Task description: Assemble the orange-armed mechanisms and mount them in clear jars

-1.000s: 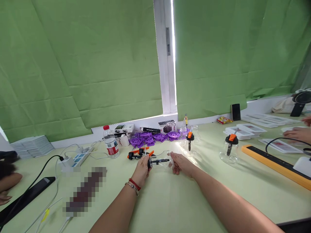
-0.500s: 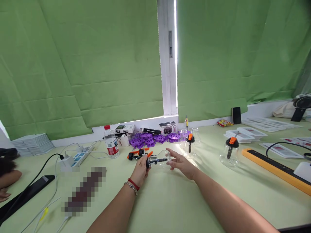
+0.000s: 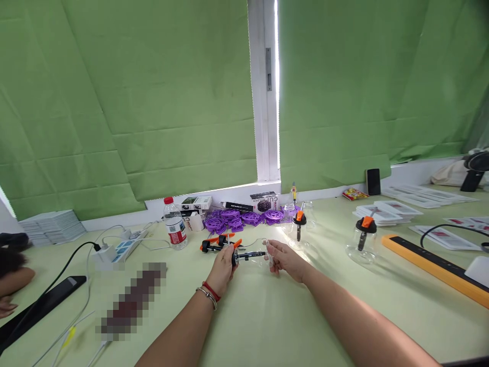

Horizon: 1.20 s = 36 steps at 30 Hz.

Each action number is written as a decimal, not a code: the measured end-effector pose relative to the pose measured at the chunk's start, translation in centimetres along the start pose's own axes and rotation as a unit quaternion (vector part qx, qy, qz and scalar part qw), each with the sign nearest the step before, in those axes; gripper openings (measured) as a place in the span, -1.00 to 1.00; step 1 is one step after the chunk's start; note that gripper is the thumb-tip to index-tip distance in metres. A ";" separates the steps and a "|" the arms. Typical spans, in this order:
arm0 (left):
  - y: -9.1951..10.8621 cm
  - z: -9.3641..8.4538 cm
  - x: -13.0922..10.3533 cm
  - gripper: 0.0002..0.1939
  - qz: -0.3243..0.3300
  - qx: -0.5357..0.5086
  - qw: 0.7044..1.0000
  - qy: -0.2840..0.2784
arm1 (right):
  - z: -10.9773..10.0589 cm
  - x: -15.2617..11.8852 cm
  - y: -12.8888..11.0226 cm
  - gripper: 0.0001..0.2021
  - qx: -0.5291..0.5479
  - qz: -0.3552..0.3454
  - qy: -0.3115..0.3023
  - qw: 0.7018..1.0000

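Note:
My left hand is closed around the black top of a clear jar lying sideways above the table. A dark tube runs from the top into the clear jar. Curled round the jar's other end are the fingers of my right hand. Just behind my left hand lie loose black-and-orange tops. Two similar jars stand upright to the right, a nearer-right jar and a jar closer to the middle, each with a black-and-orange top.
Purple plastic pieces and small boxes line the window sill. A red-capped bottle stands left of them. On the right are a yellow-black power strip and white cards. Cables and a black slab lie left, beside another person's arm.
My right hand has shifted slightly right and down, its fingers more curled round the jar's end. My left hand has moved very little, staying on the top.

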<state>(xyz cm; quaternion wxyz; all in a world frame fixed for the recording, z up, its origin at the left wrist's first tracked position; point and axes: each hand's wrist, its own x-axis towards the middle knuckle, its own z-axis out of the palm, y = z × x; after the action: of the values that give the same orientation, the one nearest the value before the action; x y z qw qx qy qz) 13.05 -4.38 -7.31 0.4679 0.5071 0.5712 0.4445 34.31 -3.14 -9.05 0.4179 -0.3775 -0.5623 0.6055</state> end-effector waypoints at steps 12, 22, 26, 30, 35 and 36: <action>0.1 0.3 -0.2 -0.52 -0.014 -0.056 0.998 -0.005 | 0.3 0.1 0.0 -0.50 0.019 0.049 0.033 0.998; -0.3 0.2 0.2 -0.54 0.074 -0.024 0.997 -0.020 | 0.5 0.1 -0.2 -0.48 0.042 0.100 0.028 0.994; -0.6 0.1 0.3 -0.58 0.084 -0.022 0.996 -0.022 | 0.7 -0.1 -0.1 -0.47 0.048 0.101 0.027 0.993; -0.8 0.0 0.4 -0.60 0.087 -0.035 0.995 -0.030 | 0.7 -0.2 0.0 -0.51 0.050 0.073 0.021 0.996; -1.0 -0.1 0.3 -0.58 0.085 -0.049 0.995 -0.035 | 0.5 -0.2 0.3 -0.52 0.047 0.060 0.004 0.997; -0.9 -0.1 0.2 -0.57 0.083 -0.052 0.995 -0.035 | 0.5 -0.2 0.3 -0.51 0.045 0.058 0.004 0.997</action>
<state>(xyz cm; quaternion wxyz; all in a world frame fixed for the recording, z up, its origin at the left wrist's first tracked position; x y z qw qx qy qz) 12.80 -4.23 -8.22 0.4748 0.5432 0.4867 0.4926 33.93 -3.50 -9.32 0.4011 -0.3929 -0.5099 0.6518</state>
